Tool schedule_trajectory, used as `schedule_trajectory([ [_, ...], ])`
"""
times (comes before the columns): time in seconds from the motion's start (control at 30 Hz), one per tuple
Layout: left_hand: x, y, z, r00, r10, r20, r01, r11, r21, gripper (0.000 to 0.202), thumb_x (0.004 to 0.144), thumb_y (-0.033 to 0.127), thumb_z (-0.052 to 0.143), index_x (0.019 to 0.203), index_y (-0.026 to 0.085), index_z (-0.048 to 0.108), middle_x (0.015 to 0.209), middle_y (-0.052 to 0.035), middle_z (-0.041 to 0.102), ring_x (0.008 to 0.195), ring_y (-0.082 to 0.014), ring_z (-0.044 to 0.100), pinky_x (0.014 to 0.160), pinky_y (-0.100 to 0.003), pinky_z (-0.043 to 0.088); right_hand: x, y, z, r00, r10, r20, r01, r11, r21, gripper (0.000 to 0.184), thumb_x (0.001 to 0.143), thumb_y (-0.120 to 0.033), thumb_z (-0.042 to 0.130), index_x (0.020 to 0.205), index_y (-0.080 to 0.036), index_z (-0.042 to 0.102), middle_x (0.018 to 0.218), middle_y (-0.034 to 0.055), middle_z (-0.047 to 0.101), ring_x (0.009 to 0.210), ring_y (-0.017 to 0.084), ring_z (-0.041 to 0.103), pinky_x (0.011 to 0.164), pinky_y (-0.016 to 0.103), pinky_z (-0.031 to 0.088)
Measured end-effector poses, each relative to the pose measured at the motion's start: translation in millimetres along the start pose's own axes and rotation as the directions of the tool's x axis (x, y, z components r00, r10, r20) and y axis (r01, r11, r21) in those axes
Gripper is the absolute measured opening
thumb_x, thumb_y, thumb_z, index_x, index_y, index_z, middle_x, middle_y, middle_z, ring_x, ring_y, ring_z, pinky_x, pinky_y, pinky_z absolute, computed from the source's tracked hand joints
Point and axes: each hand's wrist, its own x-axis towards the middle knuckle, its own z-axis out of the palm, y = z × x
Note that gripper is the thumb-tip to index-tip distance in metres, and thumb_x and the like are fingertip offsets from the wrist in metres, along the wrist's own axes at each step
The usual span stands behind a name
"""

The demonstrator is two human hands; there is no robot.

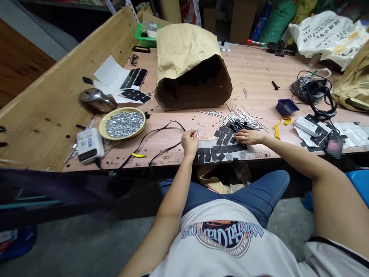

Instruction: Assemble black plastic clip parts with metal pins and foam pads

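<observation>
My left hand (189, 141) hangs over the table with its fingertips pinched together, right beside scattered tiny silver pieces (197, 132). Whether it holds one is too small to tell. My right hand (249, 135) lies flat, fingers forward, on a heap of black pads (238, 126). More black pads (221, 152) sit in rows on a backing sheet along the table's front edge, between my hands. Just beyond them lies a loose pile of thin metal pins (230, 115). A yellow plate (121, 132) of small silver pieces stands to the left.
A large brown paper bag (190, 69) lies on its side at the table's back. Black cables (314, 92), a small blue tray (286, 107) and white sheets with black pads (314, 132) lie to the right. A white labelled box (90, 145) sits near the front left.
</observation>
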Motion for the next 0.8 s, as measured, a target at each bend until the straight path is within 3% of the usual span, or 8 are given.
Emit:
schedule_trajectory([
  [0.13, 17, 8, 15.2, 0.988, 0.024, 0.150, -0.065, 0.960, 0.274, 0.008, 0.072, 0.015, 0.058, 0.075, 0.016, 0.065, 0.092, -0.0138, 0.064, 0.101, -0.0300, 0.055, 0.094, -0.042, 0.041, 23, -12, -11, 0.994, 0.041, -0.099, -0.045, 0.998, -0.043, 0.029, 0.094, -0.017, 0.031, 0.097, -0.017, 0.060, 0.118, 0.0107, 0.062, 0.118, 0.018, 0.052, 0.103, 0.049, 0.038],
  [0.27, 23, 9, 25.9, 0.976, 0.030, 0.217, -0.099, 0.944, 0.314, 0.011, 0.071, 0.009, 0.054, 0.065, 0.016, 0.059, 0.092, -0.0172, 0.062, 0.104, -0.0340, 0.053, 0.093, -0.045, 0.039, 38, -40, -25, 0.960, 0.149, -0.236, -0.158, 0.987, -0.023, 0.030, 0.092, -0.012, 0.031, 0.105, -0.020, 0.058, 0.108, 0.0079, 0.064, 0.113, 0.018, 0.054, 0.102, 0.051, 0.038],
  [0.37, 22, 7, 27.5, 0.985, 0.050, 0.164, -0.073, 0.988, 0.139, 0.013, 0.070, 0.007, 0.053, 0.062, 0.018, 0.054, 0.085, -0.0128, 0.063, 0.099, -0.0303, 0.055, 0.091, -0.044, 0.040, 50, -64, -29, 0.897, 0.328, -0.296, -0.326, 0.944, 0.057, 0.034, 0.090, -0.010, 0.032, 0.113, -0.020, 0.055, 0.101, 0.0088, 0.064, 0.097, 0.018, 0.059, 0.091, 0.043, 0.046],
  [0.43, 16, 7, 27.8, 0.989, 0.010, 0.145, 0.005, 0.995, -0.103, 0.012, 0.071, 0.010, 0.055, 0.063, 0.018, 0.052, 0.074, -0.0069, 0.062, 0.086, -0.0238, 0.059, 0.084, -0.039, 0.045, 62, -79, -30, 0.799, 0.515, -0.311, -0.495, 0.856, 0.146, 0.037, 0.090, -0.009, 0.030, 0.117, -0.016, 0.053, 0.098, 0.0119, 0.064, 0.088, 0.018, 0.060, 0.079, 0.036, 0.049],
  [0.5, 5, 10, 28.3, 0.978, -0.062, 0.198, 0.137, 0.910, -0.391, 0.008, 0.072, 0.015, 0.058, 0.066, 0.017, 0.052, 0.066, -0.0019, 0.061, 0.072, -0.0168, 0.060, 0.073, -0.032, 0.048, 75, -92, -31, 0.659, 0.699, -0.278, -0.646, 0.715, 0.266, 0.035, 0.091, -0.012, 0.029, 0.118, -0.014, 0.051, 0.093, 0.0126, 0.065, 0.082, 0.019, 0.060, 0.070, 0.031, 0.047],
  [0.6, -14, 18, 27.6, 0.938, -0.095, 0.333, 0.309, 0.664, -0.681, 0.016, 0.069, 0.021, 0.066, 0.078, 0.016, 0.053, 0.064, 0.0015, 0.062, 0.061, -0.0099, 0.060, 0.061, -0.022, 0.047, 95, -107, -35, 0.486, 0.862, -0.143, -0.761, 0.498, 0.415, 0.027, 0.094, -0.022, 0.031, 0.109, -0.016, 0.052, 0.080, 0.0075, 0.064, 0.070, 0.018, 0.059, 0.059, 0.026, 0.042],
  [0.67, -26, 23, 25.5, 0.921, -0.075, 0.382, 0.358, 0.550, -0.754, 0.029, 0.065, 0.023, 0.072, 0.086, 0.017, 0.052, 0.066, 0.0030, 0.062, 0.060, -0.0079, 0.061, 0.058, -0.019, 0.045, 103, -113, -40, 0.440, 0.894, -0.090, -0.779, 0.429, 0.457, 0.021, 0.094, -0.026, 0.033, 0.101, -0.018, 0.052, 0.078, 0.0050, 0.063, 0.065, 0.017, 0.058, 0.057, 0.024, 0.038],
  [0.8, -39, 29, 20.8, 0.905, -0.054, 0.423, 0.396, 0.471, -0.788, 0.043, 0.061, 0.024, 0.077, 0.093, 0.019, 0.050, 0.065, 0.0060, 0.060, 0.060, -0.0072, 0.062, 0.056, -0.017, 0.043, 106, -121, -51, 0.463, 0.879, -0.114, -0.765, 0.462, 0.449, 0.020, 0.094, -0.025, 0.034, 0.091, -0.018, 0.052, 0.084, 0.0063, 0.062, 0.069, 0.016, 0.057, 0.058, 0.022, 0.035],
])
